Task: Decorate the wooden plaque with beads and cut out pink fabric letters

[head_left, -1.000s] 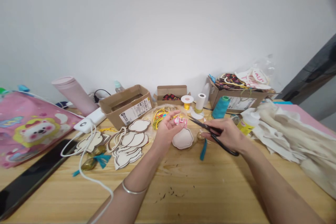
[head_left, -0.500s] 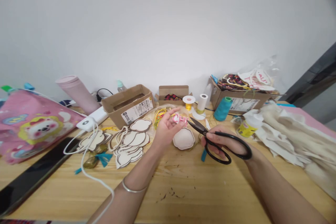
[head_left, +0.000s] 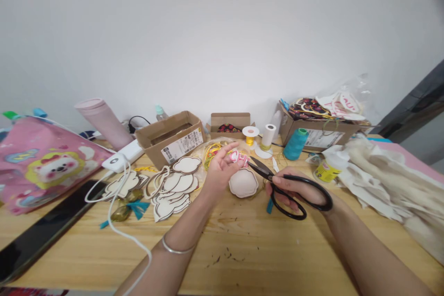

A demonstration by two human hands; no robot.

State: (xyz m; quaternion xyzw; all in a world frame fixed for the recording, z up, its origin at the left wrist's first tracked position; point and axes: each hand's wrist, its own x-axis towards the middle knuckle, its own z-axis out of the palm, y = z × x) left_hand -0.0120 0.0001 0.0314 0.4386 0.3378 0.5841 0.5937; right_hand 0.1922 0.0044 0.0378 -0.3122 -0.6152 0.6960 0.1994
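Note:
My left hand [head_left: 222, 166] pinches a small white cutout with pink letters [head_left: 239, 157] between thumb and fingers. In my right hand [head_left: 289, 189] is a pair of black-handled scissors [head_left: 262, 170], blades pointing left with their tips at the cutout's right edge. Whether the tips touch it I cannot tell. Just below the cutout, a pale cloud-shaped piece [head_left: 243, 183] lies on the wooden table [head_left: 249, 245]. A teal tassel [head_left: 269, 206] shows under the right hand.
Several cloud-shaped cutouts [head_left: 173, 189] lie to the left, near a white cable [head_left: 133, 236] and a phone [head_left: 45, 236]. Cardboard boxes [head_left: 169, 141] line the wall. Thread spools, including a teal one [head_left: 295, 144], stand behind; a glue tub [head_left: 329, 166] and cloth [head_left: 388, 175] are at right.
The lettered cutout has tilted slightly between my left fingers. Both hands and the scissors stay nearly in the same place, while the view has shifted very slightly.

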